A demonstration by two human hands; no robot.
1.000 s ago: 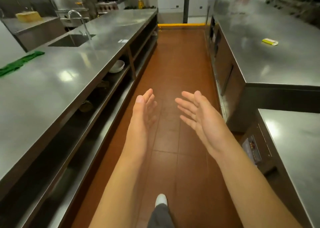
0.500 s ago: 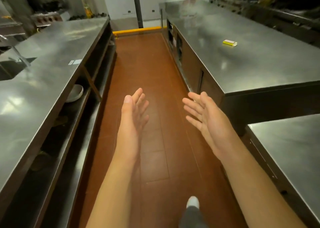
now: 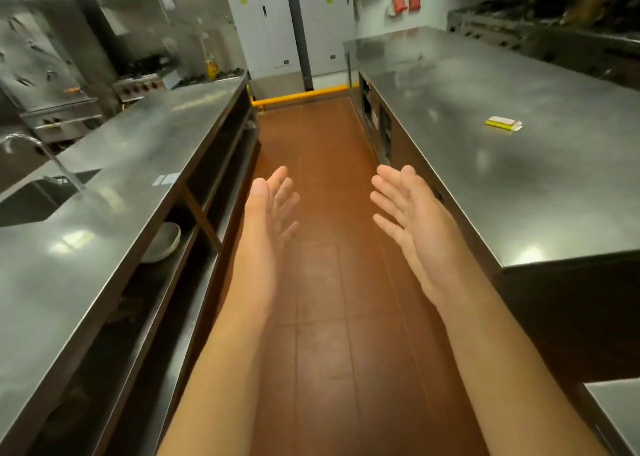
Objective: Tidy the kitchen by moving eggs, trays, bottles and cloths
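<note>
My left hand (image 3: 268, 220) and my right hand (image 3: 415, 223) are stretched out in front of me over the brown tiled aisle floor (image 3: 322, 165), palms facing each other, fingers straight, holding nothing. A small yellow and white packet (image 3: 503, 123) lies on the steel counter (image 3: 519, 178) to the right, beyond my right hand. No eggs, trays, bottles or cloths show in this view.
A long steel counter (image 3: 104, 234) with a sink (image 3: 38, 199) and a tap (image 3: 41, 154) runs along the left, with a white bowl (image 3: 162, 241) on its lower shelf. A yellow floor barrier (image 3: 301, 96) and white cabinet doors (image 3: 270, 23) close the aisle's far end. Stoves (image 3: 138, 81) stand at the back left.
My view has swung to the right and moved forward along the aisle. The green cloth at the left has left the frame. Both hands stay open and apart.
</note>
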